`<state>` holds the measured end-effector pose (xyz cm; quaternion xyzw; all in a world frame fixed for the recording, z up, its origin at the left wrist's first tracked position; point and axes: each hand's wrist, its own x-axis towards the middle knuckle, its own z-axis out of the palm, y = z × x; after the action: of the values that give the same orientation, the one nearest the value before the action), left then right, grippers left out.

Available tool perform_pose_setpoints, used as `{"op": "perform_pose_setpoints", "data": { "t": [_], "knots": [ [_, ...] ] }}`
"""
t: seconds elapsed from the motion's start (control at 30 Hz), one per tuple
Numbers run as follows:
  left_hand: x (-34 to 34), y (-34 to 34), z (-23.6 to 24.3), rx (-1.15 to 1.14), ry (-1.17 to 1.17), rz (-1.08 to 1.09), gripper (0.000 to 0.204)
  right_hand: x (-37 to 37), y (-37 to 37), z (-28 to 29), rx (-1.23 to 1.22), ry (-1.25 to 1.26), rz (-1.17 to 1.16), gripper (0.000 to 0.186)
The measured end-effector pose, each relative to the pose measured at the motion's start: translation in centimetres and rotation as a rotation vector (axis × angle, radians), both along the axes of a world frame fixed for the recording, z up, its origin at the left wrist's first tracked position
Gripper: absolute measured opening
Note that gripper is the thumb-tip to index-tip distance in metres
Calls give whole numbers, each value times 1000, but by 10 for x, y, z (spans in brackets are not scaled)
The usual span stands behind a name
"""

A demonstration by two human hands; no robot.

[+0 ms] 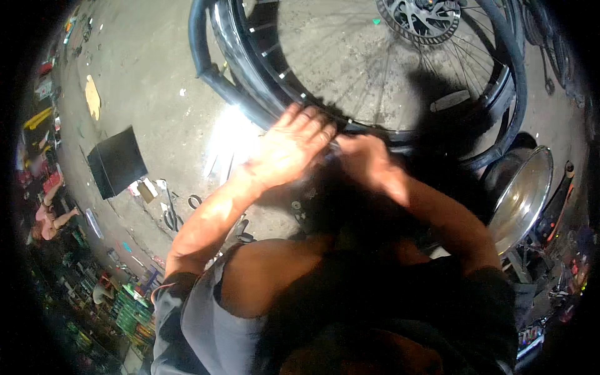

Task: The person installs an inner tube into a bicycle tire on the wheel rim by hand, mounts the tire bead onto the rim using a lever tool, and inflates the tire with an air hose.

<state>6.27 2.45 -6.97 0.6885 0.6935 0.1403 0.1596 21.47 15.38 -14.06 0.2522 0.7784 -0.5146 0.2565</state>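
The wheel (420,40) lay on the floor (144,62), its tube (222,89) outside the rim (269,67). The left hand (297,144) lay flat on the near edge; the right hand's (367,157) grip was unclear; even pressure seemed advisable

We see a grey floor (153,69). At far left lies a tan scrap (92,98); nearer us lie a black boxy object (119,161), a dark ring (190,201) and a plier-like tool (170,217).

L grip (294,144) on spoked wheel (234,50), nr edge; R grip (370,162) (blurred) alongside; metal bowl (522,203) at R.
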Motion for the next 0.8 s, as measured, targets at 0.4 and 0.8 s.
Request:
{"op": "perform_pose_setpoints", "data": {
  "t": [0.4,0.8],
  "knots": [
    [-5,-7,-17,-165,202,-34,27,44,129,35,194,-159,752,24],
    [-13,11,5,-447,359,-93,36,51,69,-2,417,234,694,19]
  ]
}}
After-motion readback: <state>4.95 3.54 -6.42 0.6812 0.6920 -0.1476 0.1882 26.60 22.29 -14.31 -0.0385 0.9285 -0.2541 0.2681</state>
